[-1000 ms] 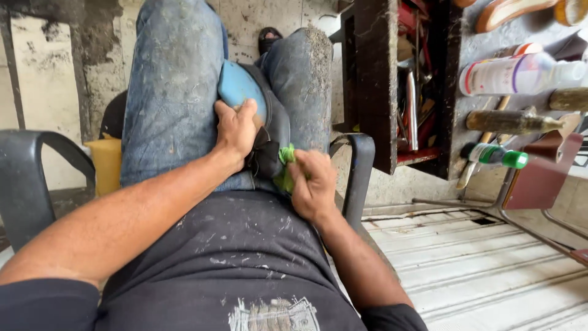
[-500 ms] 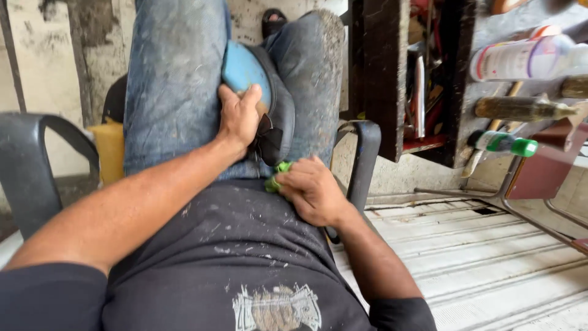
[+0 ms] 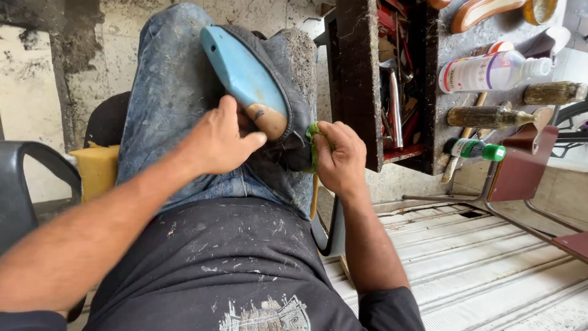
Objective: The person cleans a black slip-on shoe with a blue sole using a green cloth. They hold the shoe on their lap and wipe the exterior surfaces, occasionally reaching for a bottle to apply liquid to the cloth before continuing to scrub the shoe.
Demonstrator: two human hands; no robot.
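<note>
While the left hand point(image 3: 223, 141) clamps the blue shoe last point(image 3: 245, 76) in its dark upper point(image 3: 294, 132) on the lap, the right hand point(image 3: 340, 156) pinches a green cloth point(image 3: 312, 147) against the upper's heel. Bottles point(image 3: 490, 70) lie along the bench's right edge

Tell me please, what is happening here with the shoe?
A seated person holds a dark shoe with a blue last inside it on the lap. The left hand steadies the shoe at the heel end. The right hand presses a green cloth against the shoe's side. Bottles lie on a workbench to the right, and a yellow sponge sits at the left.
</note>
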